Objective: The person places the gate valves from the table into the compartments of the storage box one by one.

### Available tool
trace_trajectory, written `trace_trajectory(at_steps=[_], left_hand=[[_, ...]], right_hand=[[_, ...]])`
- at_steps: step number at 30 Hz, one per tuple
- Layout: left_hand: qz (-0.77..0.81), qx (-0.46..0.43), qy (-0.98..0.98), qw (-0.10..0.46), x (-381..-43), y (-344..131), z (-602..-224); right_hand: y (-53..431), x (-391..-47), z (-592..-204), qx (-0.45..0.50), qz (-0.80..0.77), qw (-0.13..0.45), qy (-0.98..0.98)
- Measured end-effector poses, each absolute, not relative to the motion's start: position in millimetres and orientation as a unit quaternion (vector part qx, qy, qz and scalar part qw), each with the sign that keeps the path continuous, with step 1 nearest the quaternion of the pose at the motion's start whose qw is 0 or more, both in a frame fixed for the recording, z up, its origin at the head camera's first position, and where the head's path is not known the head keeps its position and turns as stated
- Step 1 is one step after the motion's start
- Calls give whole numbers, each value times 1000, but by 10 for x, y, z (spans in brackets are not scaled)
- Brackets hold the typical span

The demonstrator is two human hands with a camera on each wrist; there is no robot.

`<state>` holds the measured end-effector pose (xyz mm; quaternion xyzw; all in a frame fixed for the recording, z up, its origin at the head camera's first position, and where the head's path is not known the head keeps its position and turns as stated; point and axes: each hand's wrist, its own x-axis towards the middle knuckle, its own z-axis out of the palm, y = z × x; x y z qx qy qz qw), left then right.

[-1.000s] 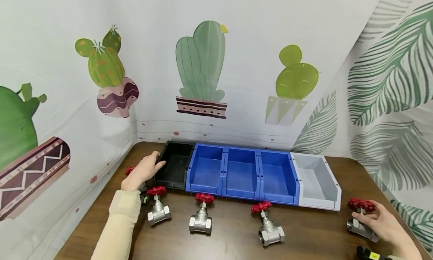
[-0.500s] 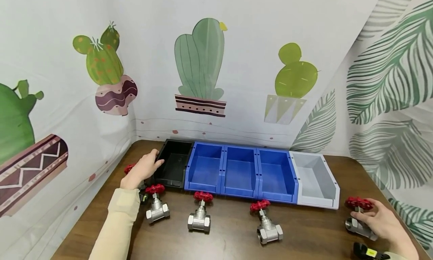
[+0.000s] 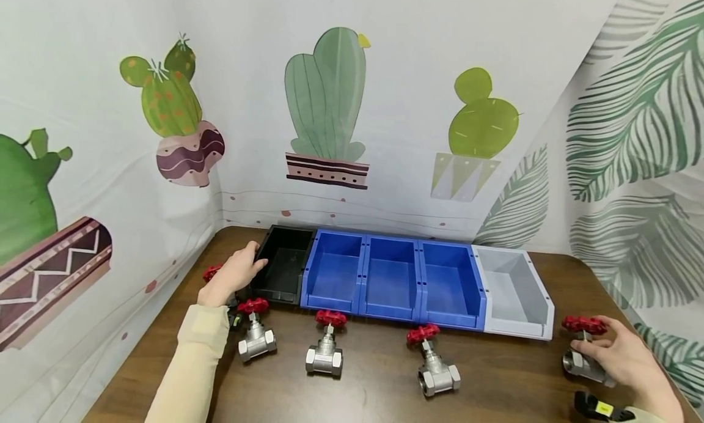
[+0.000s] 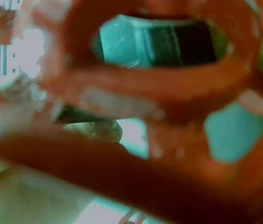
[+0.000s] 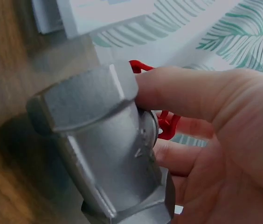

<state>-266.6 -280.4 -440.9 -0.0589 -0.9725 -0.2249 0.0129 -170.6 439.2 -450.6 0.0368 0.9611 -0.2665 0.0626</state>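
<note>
My left hand (image 3: 233, 276) is at the left wall of the black bin (image 3: 282, 275), thumb over the rim and fingers along the outer side. Under that wrist lies a gate valve whose red handwheel (image 3: 211, 272) shows left of the hand; it fills the left wrist view as a blurred red ring (image 4: 169, 88). At the far right, my right hand (image 3: 624, 356) holds another steel gate valve (image 5: 106, 140) below its red handwheel (image 3: 584, 324), thumb on the near side and fingers behind. That valve sits just right of the light grey bin (image 3: 541, 329).
Three blue bins (image 3: 392, 315) stand in a joined row between the black and grey ones, before a printed cloth backdrop (image 3: 407, 105). On the brown table (image 3: 379, 362) lie three more gate valves: left (image 3: 256, 343), middle (image 3: 324, 357) and right (image 3: 437, 374).
</note>
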Motion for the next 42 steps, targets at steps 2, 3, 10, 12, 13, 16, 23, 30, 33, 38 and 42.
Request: trace_trajectory(at_steps=[2, 3, 10, 12, 13, 16, 23, 30, 33, 38, 42], left_hand=[[-227, -61, -972, 14, -2672, -2787, -4416], [-227, -61, -972, 14, -2675, -2783, -4426], [-224, -52, -973, 14, -2654, -2809, -4419], [-223, -52, -973, 13, -2646, -2813, -4401], [-223, -52, -973, 13, -2646, -2808, -4405], [-223, -51, -973, 10, -2654, -2801, -4415], [-223, -57, -973, 11, -2674, -2802, -4424], [-220, -58, -974, 12, -2665, -2829, -4413], [-221, -55, -974, 12, -2666, -2826, -4410], [-218, -51, -974, 10, -2668, -2811, -4413], [-217, -51, -975, 10, -2663, -2793, -4411]], right_hand=[[4384, -1719, -4467, 39, -247, 61, 966], [4372, -1725, -4445, 41, -243, 61, 967], [4207, -1765, -4342, 29, -240, 38, 970], [4169, -1776, -4336, 24, -240, 25, 970], [4158, -1778, -4332, 23, -241, 20, 970], [4151, -1776, -4329, 21, -238, 11, 971], [4163, -1761, -4302, 28, -235, 5, 971], [4123, -1776, -4279, 19, -242, -6, 970], [4103, -1776, -4258, 22, -239, -17, 971], [4079, -1772, -4216, 29, -236, -29, 971], [4052, -1772, -4172, 29, -230, -45, 972]])
